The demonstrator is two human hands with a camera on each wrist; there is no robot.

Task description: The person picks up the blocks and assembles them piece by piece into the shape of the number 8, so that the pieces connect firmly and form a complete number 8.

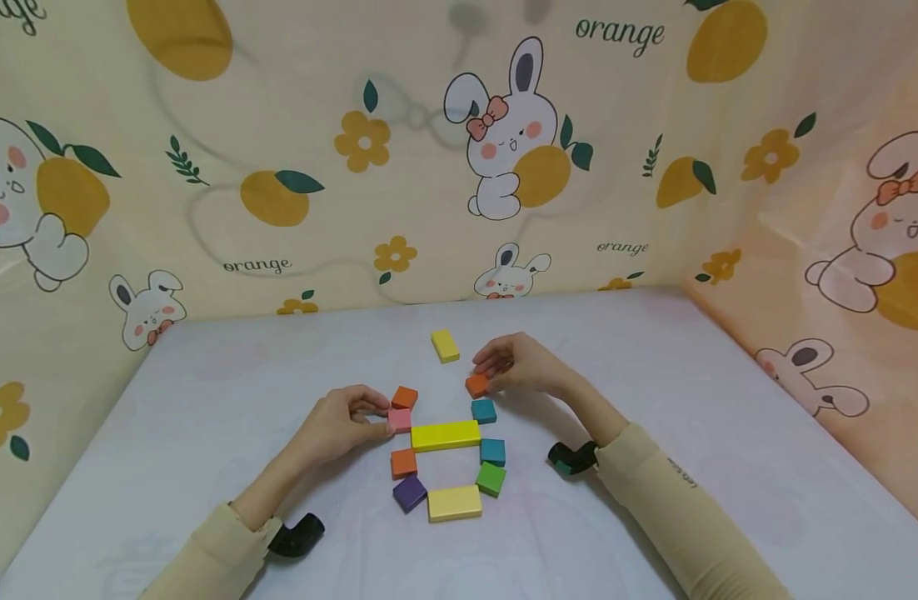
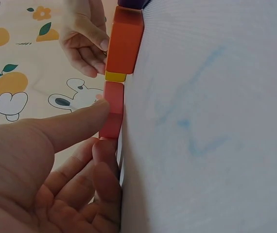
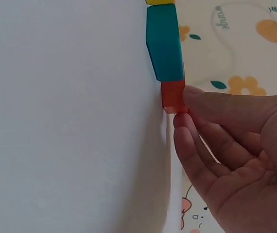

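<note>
In the head view, my left hand (image 1: 344, 423) is at the left side of the block layout, thumb and fingers pinching a pink block (image 1: 400, 420). An orange block (image 1: 405, 397) sits tilted against that pink block's far side. My right hand (image 1: 525, 363) pinches another orange block (image 1: 477, 385) between thumb and fingertips, just beyond a teal block (image 1: 484, 411). The right wrist view has the thumb on this orange block (image 3: 174, 95), behind the teal one. A long yellow block (image 1: 446, 436) lies crosswise between the two sides.
Nearer me lie an orange block (image 1: 403, 463), a purple block (image 1: 410, 493), a pale yellow block (image 1: 455, 504), a green block (image 1: 491, 480) and a second teal block (image 1: 492, 452). A yellow block (image 1: 445, 346) lies apart at the back. Printed cloth (image 1: 429, 192) hangs behind the white table (image 1: 279, 350).
</note>
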